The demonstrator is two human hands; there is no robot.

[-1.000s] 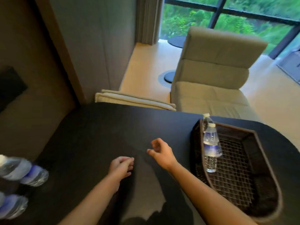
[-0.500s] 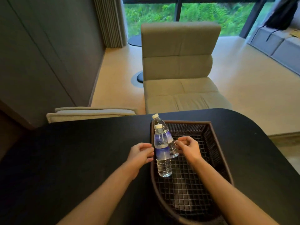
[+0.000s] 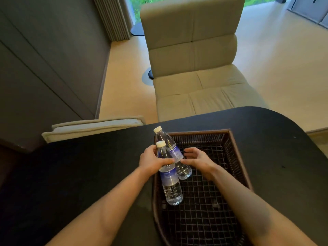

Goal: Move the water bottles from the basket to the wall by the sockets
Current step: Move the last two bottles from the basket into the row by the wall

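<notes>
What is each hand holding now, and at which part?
The left hand grips the nearer clear plastic water bottle around its upper body. The right hand only touches the farther clear bottle, fingers curled, not closed.

The left hand covers the neck and shoulder of the near bottle, so its grip there is partly hidden. The far bottle stands behind it, its printed label too small to read. The picture's bottom edge cuts off the basket and both forearms.
</notes>
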